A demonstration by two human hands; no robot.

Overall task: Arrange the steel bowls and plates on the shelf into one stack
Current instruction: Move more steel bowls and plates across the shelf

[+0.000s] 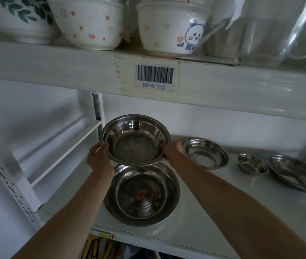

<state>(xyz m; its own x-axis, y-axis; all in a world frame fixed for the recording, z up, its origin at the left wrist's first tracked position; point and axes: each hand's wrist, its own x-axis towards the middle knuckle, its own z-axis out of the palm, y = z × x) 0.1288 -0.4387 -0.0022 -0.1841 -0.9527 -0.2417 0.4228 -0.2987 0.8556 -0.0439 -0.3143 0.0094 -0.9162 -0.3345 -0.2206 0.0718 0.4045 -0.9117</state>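
Both the left hand (99, 157) and the right hand (172, 150) grasp opposite rims of a steel bowl (135, 140), holding it tilted above the larger steel bowl (141, 195) resting on the shelf (213, 212) just below them.

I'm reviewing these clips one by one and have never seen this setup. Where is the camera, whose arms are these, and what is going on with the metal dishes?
There is no robot. The single picture comes from a camera on a person's head, looking forward and down. The left hand and right hand grip a steel bowl by its rim, above a larger steel bowl resting on the white shelf. To the right lie a steel dish, a small steel bowl and a steel plate, each apart. Ceramic bowls sit on the shelf above.
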